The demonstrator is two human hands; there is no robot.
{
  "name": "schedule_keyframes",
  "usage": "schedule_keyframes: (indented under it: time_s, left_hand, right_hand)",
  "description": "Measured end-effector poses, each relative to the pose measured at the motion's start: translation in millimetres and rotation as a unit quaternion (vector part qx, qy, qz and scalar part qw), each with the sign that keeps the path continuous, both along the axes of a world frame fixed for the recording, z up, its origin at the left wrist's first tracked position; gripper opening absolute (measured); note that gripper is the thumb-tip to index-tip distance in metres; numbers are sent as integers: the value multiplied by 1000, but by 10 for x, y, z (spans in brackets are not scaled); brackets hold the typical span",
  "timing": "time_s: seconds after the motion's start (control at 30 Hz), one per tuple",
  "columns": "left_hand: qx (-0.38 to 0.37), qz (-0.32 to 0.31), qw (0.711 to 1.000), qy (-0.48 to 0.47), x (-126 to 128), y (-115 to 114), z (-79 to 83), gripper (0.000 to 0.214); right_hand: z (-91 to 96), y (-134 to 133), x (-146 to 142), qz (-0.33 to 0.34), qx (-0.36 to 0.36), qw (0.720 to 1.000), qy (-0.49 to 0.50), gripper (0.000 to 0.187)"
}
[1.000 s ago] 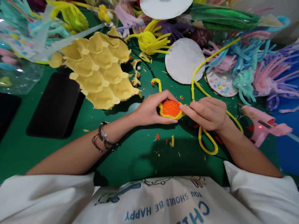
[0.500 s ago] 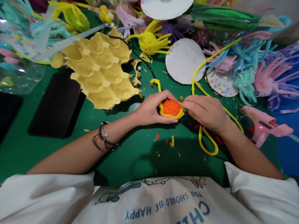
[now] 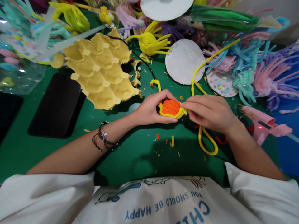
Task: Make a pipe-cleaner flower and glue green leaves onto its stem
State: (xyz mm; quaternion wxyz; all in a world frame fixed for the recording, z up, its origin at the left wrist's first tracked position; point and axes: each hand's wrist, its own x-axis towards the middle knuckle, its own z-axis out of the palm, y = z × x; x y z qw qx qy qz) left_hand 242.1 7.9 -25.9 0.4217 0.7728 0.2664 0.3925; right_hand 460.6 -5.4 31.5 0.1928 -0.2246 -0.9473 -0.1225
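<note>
My left hand [image 3: 153,109] curls its thumb and fingers around a small rounded orange pipe-cleaner piece [image 3: 170,107]. A fuzzy yellow pipe-cleaner edging [image 3: 174,117] runs along the piece's rim, and a bent yellow end [image 3: 157,82] sticks up behind that hand. At the right side of the piece, my right hand [image 3: 209,112] pinches the yellow edging between thumb and fingertips. The exact pinch point is partly covered by the fingers. Below the right hand lies a yellow loop [image 3: 213,152], with a red strand [image 3: 221,142] beside it.
A pink glue gun [image 3: 263,124] with a lit red light lies at right. Yellow egg-carton cardboard [image 3: 100,73] and a black phone-like slab [image 3: 57,105] are at left. Behind are a white disc [image 3: 185,62] and bundles of pipe cleaners [image 3: 154,40]. Scraps [image 3: 172,141] dot the green table.
My right hand has shifted slightly to the right, and the yellow edging at its fingertips now sticks out further from the orange piece. My left hand has barely moved.
</note>
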Motion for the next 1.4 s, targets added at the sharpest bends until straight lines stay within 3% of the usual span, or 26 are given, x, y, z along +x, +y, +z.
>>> schedule_keyframes:
  time_s: [0.17, 0.5, 0.73, 0.97, 1.4]
  left_hand:
    - [-5, 7, 1000, -1, 0, -3, -2, 45]
    - [-10, -6, 1000, -13, 3, -9, -12, 44]
    - [-4, -15, 1000, -4, 2, -11, -1, 44]
    - [-21, -29, 999, 8, 5, -18, 10, 44]
    - [11, -26, 999, 33, 4, -19, 24, 42]
  right_hand:
    - [-13, -5, -5, -3, 26, 1000, -16, 18]
    - [6, -22, 7, -8, -21, 999, -23, 24]
    - [23, -86, 1, -10, 47, 998, -44, 20]
    - [28, -74, 21, 18, 12, 1000, -23, 20]
    - [37, -129, -134, 26, 138, 988, -63, 10]
